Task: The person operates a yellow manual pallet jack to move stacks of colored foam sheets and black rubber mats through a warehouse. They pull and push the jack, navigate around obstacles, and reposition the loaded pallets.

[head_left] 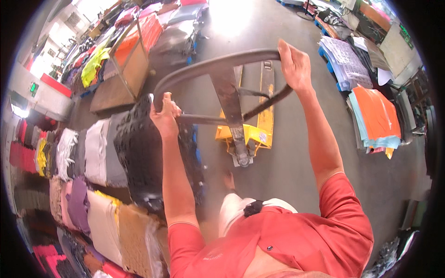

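Both my arms reach forward to the dark loop handle [218, 62] of a yellow pallet jack [250, 134]. My left hand [164, 113] is closed round the left corner of the loop. Round its right end wraps my right hand [295, 65], higher in the picture than the left. A flat tapering shaft [227, 90] runs from the loop down to the jack's base, and the yellow forks [266, 90] stretch away from me along the floor. I see no load on the visible part of the forks.
Close on my left stands a black draped stack [139, 153], beside folded white and grey sheets [96, 150]. A wooden cart [123, 78] and colourful material piles are farther left. To the right are an orange and pale blue stack [375, 116] and white printed sheets [345, 62]. Grey floor [296, 153] lies between.
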Demonstrator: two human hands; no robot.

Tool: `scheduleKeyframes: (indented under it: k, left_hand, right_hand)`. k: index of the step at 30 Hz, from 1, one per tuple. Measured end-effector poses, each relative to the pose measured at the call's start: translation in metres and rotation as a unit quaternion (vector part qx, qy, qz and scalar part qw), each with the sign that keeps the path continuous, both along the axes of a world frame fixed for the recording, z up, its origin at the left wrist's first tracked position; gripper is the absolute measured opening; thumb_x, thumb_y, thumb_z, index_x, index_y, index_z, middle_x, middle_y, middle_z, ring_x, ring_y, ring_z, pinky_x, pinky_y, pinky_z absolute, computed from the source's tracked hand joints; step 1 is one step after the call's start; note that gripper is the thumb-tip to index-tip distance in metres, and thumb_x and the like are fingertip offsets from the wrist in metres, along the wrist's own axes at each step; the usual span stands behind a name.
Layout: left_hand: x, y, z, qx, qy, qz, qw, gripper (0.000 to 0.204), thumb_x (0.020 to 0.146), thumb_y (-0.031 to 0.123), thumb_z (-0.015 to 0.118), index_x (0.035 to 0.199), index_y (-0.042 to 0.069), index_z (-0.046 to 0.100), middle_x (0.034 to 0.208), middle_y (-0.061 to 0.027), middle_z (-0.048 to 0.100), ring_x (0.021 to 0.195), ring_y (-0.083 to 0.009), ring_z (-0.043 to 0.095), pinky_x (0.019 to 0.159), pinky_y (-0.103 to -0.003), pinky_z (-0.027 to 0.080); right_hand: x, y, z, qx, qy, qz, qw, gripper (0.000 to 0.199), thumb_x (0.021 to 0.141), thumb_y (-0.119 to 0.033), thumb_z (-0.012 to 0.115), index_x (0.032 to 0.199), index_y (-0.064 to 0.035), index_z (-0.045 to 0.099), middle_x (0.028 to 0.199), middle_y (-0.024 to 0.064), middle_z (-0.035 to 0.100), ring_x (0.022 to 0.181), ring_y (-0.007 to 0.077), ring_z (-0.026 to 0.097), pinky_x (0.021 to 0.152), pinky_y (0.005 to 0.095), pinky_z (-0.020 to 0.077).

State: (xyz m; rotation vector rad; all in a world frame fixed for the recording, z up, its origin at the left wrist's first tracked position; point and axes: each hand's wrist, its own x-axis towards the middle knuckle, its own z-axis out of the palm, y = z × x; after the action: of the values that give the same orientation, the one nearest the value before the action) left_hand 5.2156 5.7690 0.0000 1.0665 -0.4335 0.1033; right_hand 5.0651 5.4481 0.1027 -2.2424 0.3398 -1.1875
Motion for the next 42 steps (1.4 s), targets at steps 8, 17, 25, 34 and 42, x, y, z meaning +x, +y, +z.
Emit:
scheduleKeyframes:
  k: [8,17,25,34,42]
  left_hand:
    - [0.238,-0.145,0.013,0.041,0.081,-0.099,0.991,0.011,0.099,0.011,0.063,0.100,0.001,0.067,0.060,0.0026,0.048,0.047,-0.0067,0.041,0.047,-0.026,0.039]
    - [0.431,-0.333,0.006,0.030,0.054,-0.139,0.988,0.012,0.099,0.013,0.064,0.100,0.001,0.066,0.059,0.0029,0.045,0.048,-0.0084,0.042,0.047,-0.027,0.038]
    - [0.585,-0.523,0.013,0.065,0.050,-0.180,0.980,0.017,0.098,0.015,0.061,0.105,0.001,0.067,0.064,0.0039,0.041,0.053,-0.0073,0.038,0.051,-0.027,0.037]
    - [0.729,-0.764,-0.002,0.017,0.022,-0.205,0.978,0.013,0.095,0.012,0.066,0.099,0.000,0.069,0.062,0.0022,0.044,0.054,-0.0087,0.042,0.052,-0.028,0.039]
    - [0.854,-0.970,0.001,0.049,-0.010,-0.236,0.971,0.015,0.096,0.010,0.064,0.103,-0.002,0.070,0.061,-0.0005,0.051,0.053,-0.0106,0.050,0.052,-0.029,0.043]
  right_hand:
    - [0.150,-0.065,0.006,0.043,0.020,-0.140,0.989,0.050,0.102,-0.044,0.047,0.076,-0.0038,0.061,0.061,0.0193,0.051,0.058,0.0377,0.053,0.059,0.0423,0.0454]
    - [0.319,-0.236,0.008,0.003,0.050,-0.241,0.969,0.051,0.100,-0.048,0.047,0.079,-0.0078,0.070,0.067,0.0201,0.063,0.069,0.0436,0.064,0.065,0.0465,0.0509]
    - [0.457,-0.415,-0.016,-0.323,0.023,-0.347,0.880,0.047,0.101,-0.042,0.050,0.077,-0.0035,0.061,0.066,0.0205,0.057,0.063,0.0398,0.056,0.060,0.0459,0.0451]
    - [0.580,-0.647,-0.005,-0.140,0.019,-0.332,0.933,0.043,0.102,-0.039,0.047,0.086,-0.0041,0.067,0.081,0.0270,0.064,0.081,0.0415,0.066,0.065,0.0472,0.0476]
    - [0.696,-0.850,-0.009,-0.144,0.043,-0.357,0.922,0.039,0.100,-0.033,0.046,0.095,-0.0002,0.066,0.066,0.0242,0.057,0.063,0.0375,0.063,0.061,0.0499,0.0450]
